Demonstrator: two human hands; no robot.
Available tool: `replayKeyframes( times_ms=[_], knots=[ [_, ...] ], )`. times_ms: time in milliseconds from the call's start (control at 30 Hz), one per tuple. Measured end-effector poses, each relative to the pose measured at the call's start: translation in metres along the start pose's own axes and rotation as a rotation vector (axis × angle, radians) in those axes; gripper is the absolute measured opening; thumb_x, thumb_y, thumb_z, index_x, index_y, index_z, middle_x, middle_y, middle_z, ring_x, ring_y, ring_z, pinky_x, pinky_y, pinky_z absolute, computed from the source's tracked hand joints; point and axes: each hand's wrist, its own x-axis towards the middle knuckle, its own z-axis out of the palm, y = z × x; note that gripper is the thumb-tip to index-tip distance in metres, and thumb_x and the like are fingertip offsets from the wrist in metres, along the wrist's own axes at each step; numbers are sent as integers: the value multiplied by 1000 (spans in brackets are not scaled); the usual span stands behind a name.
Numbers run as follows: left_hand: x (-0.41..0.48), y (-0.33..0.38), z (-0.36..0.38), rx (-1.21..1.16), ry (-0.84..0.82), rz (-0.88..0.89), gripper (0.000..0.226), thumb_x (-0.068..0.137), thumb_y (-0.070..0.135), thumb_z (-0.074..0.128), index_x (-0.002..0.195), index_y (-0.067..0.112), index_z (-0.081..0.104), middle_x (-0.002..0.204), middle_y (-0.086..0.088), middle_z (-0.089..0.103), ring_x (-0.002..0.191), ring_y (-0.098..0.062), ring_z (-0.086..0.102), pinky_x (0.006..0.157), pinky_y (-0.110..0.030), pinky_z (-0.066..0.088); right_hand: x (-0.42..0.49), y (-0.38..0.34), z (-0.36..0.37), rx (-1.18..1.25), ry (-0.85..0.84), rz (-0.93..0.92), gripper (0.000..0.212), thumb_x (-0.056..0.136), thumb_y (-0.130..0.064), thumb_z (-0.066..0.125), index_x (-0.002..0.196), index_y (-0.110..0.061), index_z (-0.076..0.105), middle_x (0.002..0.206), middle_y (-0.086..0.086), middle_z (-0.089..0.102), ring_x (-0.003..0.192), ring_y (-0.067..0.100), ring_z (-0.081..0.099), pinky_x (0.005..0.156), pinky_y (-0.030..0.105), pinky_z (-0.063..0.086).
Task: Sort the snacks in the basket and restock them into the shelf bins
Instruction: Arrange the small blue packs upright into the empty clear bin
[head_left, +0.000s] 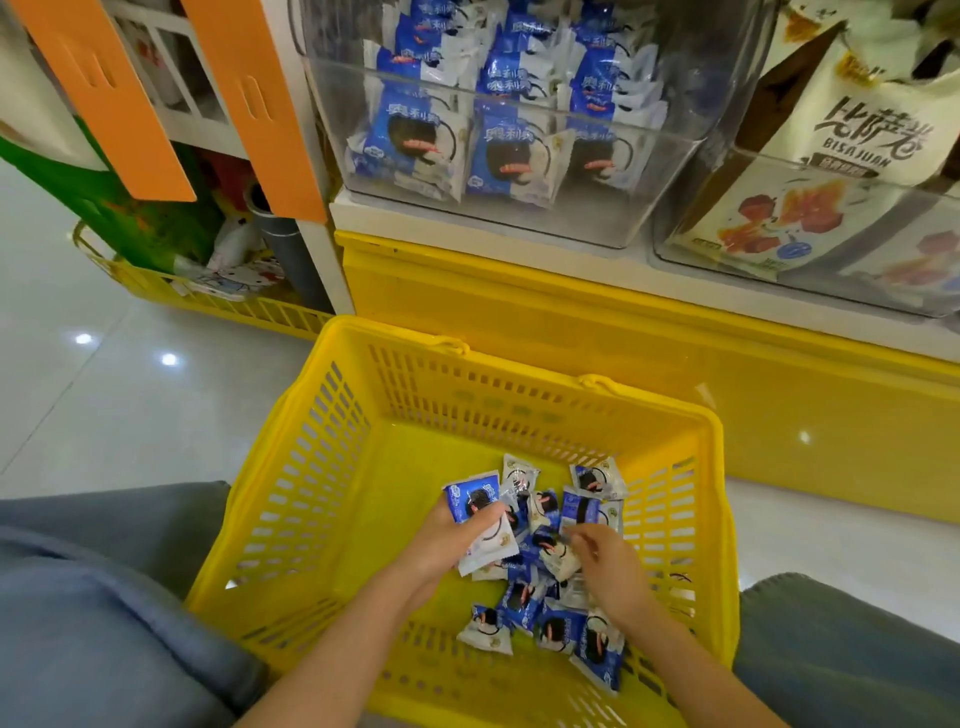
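Inside the basket (311, 467), near its middle, the left hand (441, 543) holds several blue packets (480, 519) in its grip, likely collecting like ones for the shelf bin (597, 221) above. The right hand (610, 569), grip narrow, pinches a loose packet (558, 558) beside them.

You have two hands in frame, your left hand (441, 540) and right hand (608, 566). At lower centre, one yellow basket (322, 467) holds roughly a dozen blue-and-white snack packets (558, 629), too overlapped for an exact count. Along the top are two clear bins (597, 223) (883, 296), at upper left two orange panels (119, 104) (260, 104), and at mid-left one second yellow basket (234, 306).
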Motion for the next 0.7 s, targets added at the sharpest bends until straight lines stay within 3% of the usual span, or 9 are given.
replayKeyframes(
  times_ms=[67,133,200,267,333,400,567,700],
  knots=[
    [2,-1,-2,15,16,2,44,85,31,64,125,21,50,114,0,65,105,-16,61,96,-38,47,13,11,1,-126,-61,8,31,100,-15,40,123,-12,60,116,10,65,82,11,62,64,12,42],
    [2,0,-4,32,19,-1,45,84,33,65,125,22,50,113,2,64,106,-14,60,95,-36,47,27,16,5,-163,-110,40,30,100,-14,40,121,-10,61,118,11,65,97,22,64,77,25,48],
    [3,-1,-7,44,16,-14,46,82,34,66,125,23,50,118,0,63,110,-17,58,99,-41,45,39,19,13,-192,-161,55,28,99,-16,42,119,-9,61,113,12,66,92,22,64,80,30,50],
    [5,-3,-11,52,25,-33,45,84,32,65,125,23,50,120,-2,63,112,-19,58,101,-45,43,45,22,22,-233,-229,82,33,99,-22,43,127,-10,56,112,11,64,89,19,63,81,30,50],
    [7,-5,-13,65,45,-48,43,84,31,65,124,23,51,120,-2,63,111,-19,59,100,-44,44,46,25,31,-275,-307,123,43,98,-34,43,137,-16,45,128,13,57,105,23,60,88,32,48],
    [9,-6,-12,77,52,-64,44,84,33,65,125,23,51,119,-1,63,111,-18,59,100,-43,44,46,29,37,-273,-317,138,47,96,-39,46,139,-19,42,131,10,56,110,25,58,92,33,46],
    [7,-5,-6,102,49,-107,45,86,33,63,127,24,48,118,3,61,109,-15,56,93,-34,44,50,25,43,-195,-303,181,56,81,-38,70,127,-12,51,127,8,59,112,25,57,93,35,48],
    [-1,0,-4,55,32,-105,49,85,30,64,130,20,46,123,-3,61,113,-20,57,102,-44,42,48,14,37,-175,-347,198,67,83,-34,69,138,-8,42,139,10,49,122,26,51,97,33,43]
  ],
)
